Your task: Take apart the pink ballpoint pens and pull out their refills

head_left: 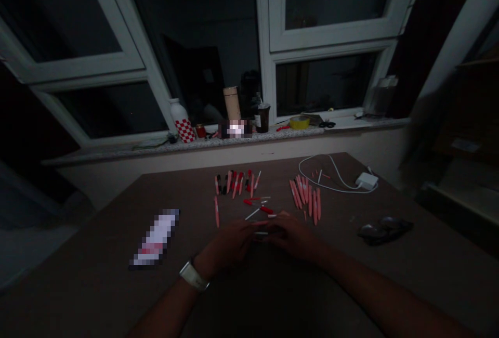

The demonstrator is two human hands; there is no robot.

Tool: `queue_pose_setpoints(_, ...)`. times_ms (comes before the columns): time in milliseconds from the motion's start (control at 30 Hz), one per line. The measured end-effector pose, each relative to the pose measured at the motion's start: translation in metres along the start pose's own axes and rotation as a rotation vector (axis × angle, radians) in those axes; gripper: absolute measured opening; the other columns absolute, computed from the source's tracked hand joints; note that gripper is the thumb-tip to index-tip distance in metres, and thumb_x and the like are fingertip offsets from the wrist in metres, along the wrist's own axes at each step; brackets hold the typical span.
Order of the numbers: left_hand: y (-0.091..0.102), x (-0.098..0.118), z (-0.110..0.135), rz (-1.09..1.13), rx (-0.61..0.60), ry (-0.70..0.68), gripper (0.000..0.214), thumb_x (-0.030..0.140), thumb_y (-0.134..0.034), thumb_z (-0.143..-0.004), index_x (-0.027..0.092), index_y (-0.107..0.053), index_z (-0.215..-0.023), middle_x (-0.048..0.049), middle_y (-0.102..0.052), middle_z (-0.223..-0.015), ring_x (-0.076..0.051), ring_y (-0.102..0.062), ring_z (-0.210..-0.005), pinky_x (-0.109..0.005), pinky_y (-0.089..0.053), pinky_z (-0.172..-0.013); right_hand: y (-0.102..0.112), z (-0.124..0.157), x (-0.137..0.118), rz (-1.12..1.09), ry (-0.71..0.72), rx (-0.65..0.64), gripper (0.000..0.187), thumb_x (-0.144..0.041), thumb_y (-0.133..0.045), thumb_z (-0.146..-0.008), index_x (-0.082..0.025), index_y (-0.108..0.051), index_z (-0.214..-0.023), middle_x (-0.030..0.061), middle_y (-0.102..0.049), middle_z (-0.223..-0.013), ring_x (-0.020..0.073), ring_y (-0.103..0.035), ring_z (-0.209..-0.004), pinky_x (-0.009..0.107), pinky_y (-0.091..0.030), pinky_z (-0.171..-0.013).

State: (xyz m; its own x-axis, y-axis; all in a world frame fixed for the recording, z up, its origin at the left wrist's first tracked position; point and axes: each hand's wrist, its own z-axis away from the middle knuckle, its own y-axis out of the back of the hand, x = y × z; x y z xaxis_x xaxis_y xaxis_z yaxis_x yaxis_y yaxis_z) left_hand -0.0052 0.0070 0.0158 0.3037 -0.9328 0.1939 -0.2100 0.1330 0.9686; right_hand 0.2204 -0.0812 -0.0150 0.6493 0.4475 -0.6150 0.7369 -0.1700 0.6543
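Pink plastic pen barrel, light, stiff, slippery-looking, best held mid-barrel, sitting pinched between nearly closed left grip and right grip, loose pens lying just beyond both.

Left hand, right hand close together over near part of counter; free room below and beside wrists. Straight ahead blocked by loose pen parts, then pen row. Ahead right, pink pens just beyond right hand; white cable, charger behind. Free lane leftward to blurred packet; free lane rightward to dark glasses
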Motion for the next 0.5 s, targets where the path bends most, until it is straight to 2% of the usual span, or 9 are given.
queue_pose_setpoints(100, 0.0, 0.007, -0.002, 0.006, -0.007, -0.081, 0.052, 0.011, -0.044, -0.095, 0.025, -0.04, -0.145, -0.0092, -0.059, -0.132, -0.023, -0.058, -0.114, -0.04, -0.049, -0.098, -0.006, 0.001, -0.002, 0.011, 0.019, 0.016, 0.023, -0.029, -0.068, -0.089, -0.026, -0.071, -0.112, 0.0056, -0.072, -0.108, 0.0222, -0.064, -0.098, 0.036, -0.049, -0.088)
queue_pose_setpoints(167, 0.0, 0.01, -0.004, 0.018, -0.008, -0.091, 0.054, 0.01, -0.043, -0.095, 0.027, -0.037, -0.146, -0.0087, -0.058, -0.134, -0.023, -0.058, -0.115, -0.039, -0.048, -0.098, -0.008, 0.002, -0.002, 0.017, 0.017, 0.036, 0.018, -0.026, -0.065, -0.091, -0.026, -0.072, -0.108, 0.005, -0.072, -0.105, 0.0214, -0.064, -0.096, 0.036, -0.049, -0.087)
queue_pose_setpoints(233, 0.0, 0.01, -0.005, 0.025, -0.004, -0.039, 0.05, 0.013, -0.043, -0.097, 0.027, -0.039, -0.146, -0.0086, -0.061, -0.126, -0.022, -0.06, -0.106, -0.036, -0.051, -0.09, -0.008, 0.002, -0.001, 0.039, 0.0, 0.054, 0.015, -0.023, -0.062, -0.093, -0.025, -0.072, -0.104, 0.0052, -0.072, -0.099, 0.0211, -0.063, -0.093, 0.035, -0.049, -0.083)
queue_pose_setpoints(333, -0.004, 0.004, -0.005, -0.006, 0.027, 0.057, 0.036, 0.021, -0.043, -0.1, 0.024, -0.051, -0.136, -0.0075, -0.065, -0.105, -0.02, -0.061, -0.09, -0.03, -0.05, -0.075, -0.007, 0.002, 0.001, 0.064, -0.03, 0.083, 0.015, -0.021, -0.058, -0.094, -0.023, -0.072, -0.1, 0.0059, -0.071, -0.093, 0.0204, -0.063, -0.089, 0.033, -0.048, -0.079)
queue_pose_setpoints(400, -0.007, -0.002, -0.004, -0.032, 0.065, 0.067, 0.028, 0.023, -0.044, -0.101, 0.021, -0.058, -0.125, -0.0068, -0.065, -0.097, -0.019, -0.06, -0.085, -0.028, -0.048, -0.072, -0.006, 0.002, 0.002, 0.06, -0.038, 0.098, 0.016, -0.022, -0.056, -0.095, -0.022, -0.071, -0.099, 0.006, -0.07, -0.091, 0.0199, -0.062, -0.087, 0.032, -0.048, -0.077)
queue_pose_setpoints(500, -0.008, -0.01, -0.002, -0.027, 0.132, 0.048, 0.023, 0.024, -0.043, -0.102, 0.02, -0.061, -0.115, -0.0062, -0.065, -0.096, -0.019, -0.06, -0.088, -0.03, -0.047, -0.076, -0.006, 0.002, 0.004, 0.038, -0.061, 0.122, 0.017, -0.024, -0.054, -0.096, -0.021, -0.07, -0.094, 0.0061, -0.067, -0.088, 0.0197, -0.063, -0.085, 0.03, -0.048, -0.073)
